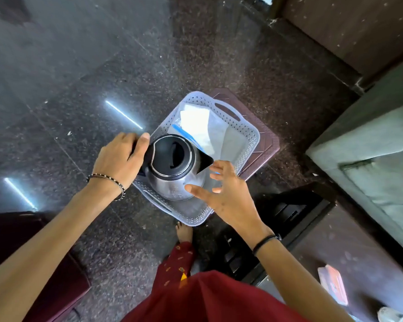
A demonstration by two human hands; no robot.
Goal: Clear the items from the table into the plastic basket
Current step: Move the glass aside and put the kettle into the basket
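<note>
**Mina:** What is the big thing in the middle?

**Tom:** It is a kettle (pixel 172 168). Its body is shiny silver metal, round and fat. The lid on top is black with a silver ring around it. The spout is black and pointy and points to the right. The handle is black too.

**Mina:** Where is it?

**Tom:** It is over the near end of the basket (pixel 249 131), inside its walls. I cannot tell if its bottom touches the basket.

**Mina:** What does the basket look like?

**Tom:** It is pale plastic with lots of tiny holes. It sits on a dark red stool (pixel 266 145) on the speckled floor (pixel 79 77). A white paper (pixel 196 122) lies in the far part.

**Mina:** What do the hands do?

**Tom:** The left hand (pixel 119 159) curls round the kettle's handle, thumb on top. The right hand (pixel 228 194) is spread wide and holds nothing. It is just beside the spout. Its thumb is by the silver side, but I cannot tell if it touches.

**Mina:** Anything else?

**Tom:** A pink packet (pixel 333 284) lies on the dark table (pixel 370 252) at the right.
</note>
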